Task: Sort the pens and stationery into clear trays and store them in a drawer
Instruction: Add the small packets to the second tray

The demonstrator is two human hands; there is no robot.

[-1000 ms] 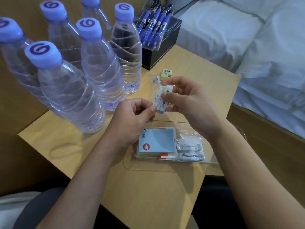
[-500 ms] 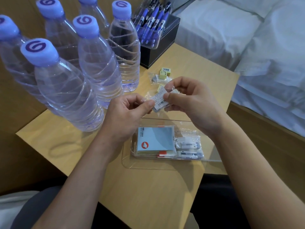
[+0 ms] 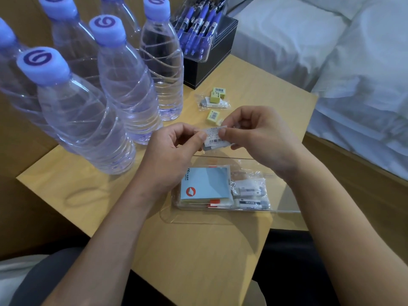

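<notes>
My left hand (image 3: 174,151) and my right hand (image 3: 262,138) both pinch a small wrapped eraser packet (image 3: 215,139) with a barcode label, held above the table. Below it lies a clear tray (image 3: 284,206) holding a blue sticky-note pad (image 3: 205,184) and two wrapped white erasers (image 3: 251,196). Loose on the table beyond my hands are small yellow erasers (image 3: 215,97) and another wrapped eraser (image 3: 220,104). A second clear tray of blue pens (image 3: 198,32) rests on a black box (image 3: 212,65) at the back.
Several water bottles (image 3: 123,85) with blue caps crowd the table's left and back. A wooden wall runs behind them. A bed with white bedding (image 3: 331,62) lies to the right of the small wooden table (image 3: 198,250).
Both hands have lowered the packet slightly and turned it flatter, with its barcode label now facing up. The tray contents have not moved.
</notes>
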